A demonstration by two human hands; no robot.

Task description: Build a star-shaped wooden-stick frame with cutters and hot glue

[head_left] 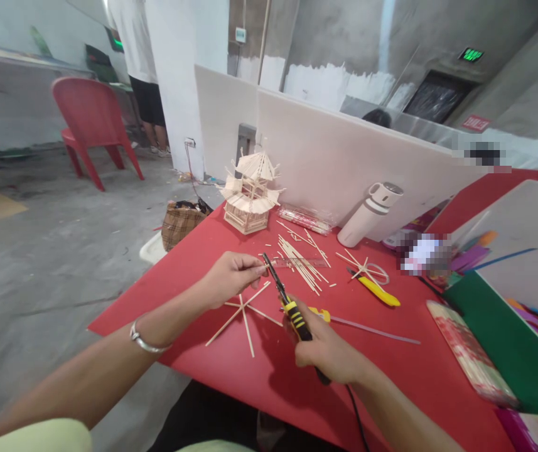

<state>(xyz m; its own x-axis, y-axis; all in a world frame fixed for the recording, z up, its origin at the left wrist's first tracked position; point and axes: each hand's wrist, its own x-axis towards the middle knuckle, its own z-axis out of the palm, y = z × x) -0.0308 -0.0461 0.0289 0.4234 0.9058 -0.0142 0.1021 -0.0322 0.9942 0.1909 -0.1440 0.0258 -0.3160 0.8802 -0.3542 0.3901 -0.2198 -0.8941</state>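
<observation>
Left hand (pixel 233 279): thumb and fingers closed in a pinch on a short thin stick (pixel 265 266), held above the red table (pixel 405 389). Right hand (pixel 325 348): wrapped round the handle of a black-and-yellow tool (pixel 297 320), its long dark tip angled far and left to the pinched stick. Cannot tell whether tip and stick touch. A black cord (pixel 356 411) runs below the right forearm; its join is hidden.

Near, below the left hand: a star of crossed sticks (pixel 243 307) lies flat. Right of the tool, a translucent rod (pixel 376 330) lies beside a yellow part partly covered by the right hand.

Beyond the hands: loose sticks (pixel 299 263) in a rough bundle, over a clear ruler (pixel 318 262). To their right, a second star (pixel 364 269) with a yellow cutter (pixel 381 293) just beside it.

Far edge, left: a tiered pagoda model (pixel 250 204) stands upright; a bagged pack of sticks (pixel 306 220) lies near its right side. Farther right, a white bottle (pixel 367 216) appears tilted in this view. Right side: another stick pack (pixel 471 351) beside a green box (pixel 494 339).
</observation>
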